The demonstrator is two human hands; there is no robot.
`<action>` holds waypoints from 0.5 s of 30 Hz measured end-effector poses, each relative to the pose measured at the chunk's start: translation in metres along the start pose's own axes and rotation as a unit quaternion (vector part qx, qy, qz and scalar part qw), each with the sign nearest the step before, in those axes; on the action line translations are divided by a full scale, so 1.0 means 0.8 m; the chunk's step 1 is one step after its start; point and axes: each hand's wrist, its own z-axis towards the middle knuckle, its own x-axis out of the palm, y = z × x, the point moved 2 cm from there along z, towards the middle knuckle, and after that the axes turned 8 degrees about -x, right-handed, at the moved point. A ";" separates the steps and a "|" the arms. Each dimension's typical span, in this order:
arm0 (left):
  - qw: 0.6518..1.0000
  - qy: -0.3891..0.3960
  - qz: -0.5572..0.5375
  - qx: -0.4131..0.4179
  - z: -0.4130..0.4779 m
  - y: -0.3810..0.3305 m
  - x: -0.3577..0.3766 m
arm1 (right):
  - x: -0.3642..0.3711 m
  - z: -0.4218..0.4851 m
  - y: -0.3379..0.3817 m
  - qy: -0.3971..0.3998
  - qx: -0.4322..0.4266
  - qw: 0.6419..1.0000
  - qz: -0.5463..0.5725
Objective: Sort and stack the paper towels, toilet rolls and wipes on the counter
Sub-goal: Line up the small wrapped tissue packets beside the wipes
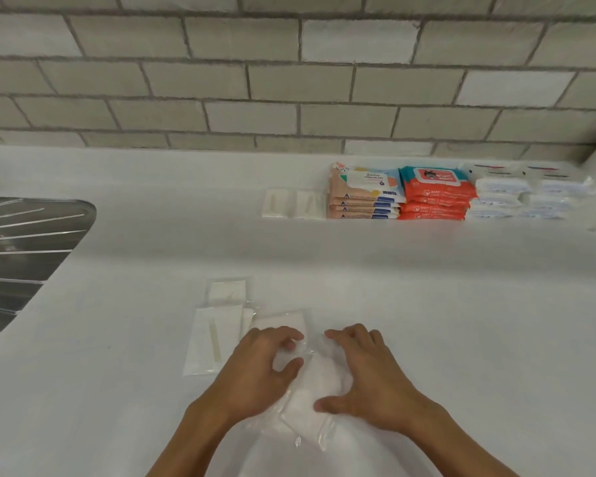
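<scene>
Plastic-wrapped napkin packet gripped by curled left hand and right hand.

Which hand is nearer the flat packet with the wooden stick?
Left. The left hand sits just right of the stick packet; the right hand lies farther right, both gripping the wrapped pack.

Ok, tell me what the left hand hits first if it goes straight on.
The left hand points away and slightly right; first it would likely meet the flat clear-wrapped packet just past its fingertips. Beyond that lies counter up to the stacked wipes, though depth is unclear.
</scene>
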 end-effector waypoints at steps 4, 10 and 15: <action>0.999 0.019 -0.009 -0.028 -0.007 -0.007 0.014 | 0.000 0.002 -0.003 -0.018 0.017 0.999 0.034; 0.993 0.027 -0.076 -0.090 -0.004 -0.017 0.024 | -0.001 0.006 -0.006 -0.028 0.034 0.998 0.050; 0.985 0.055 -0.117 -0.114 -0.004 -0.022 0.037 | 0.005 0.004 -0.009 -0.048 0.043 0.995 0.077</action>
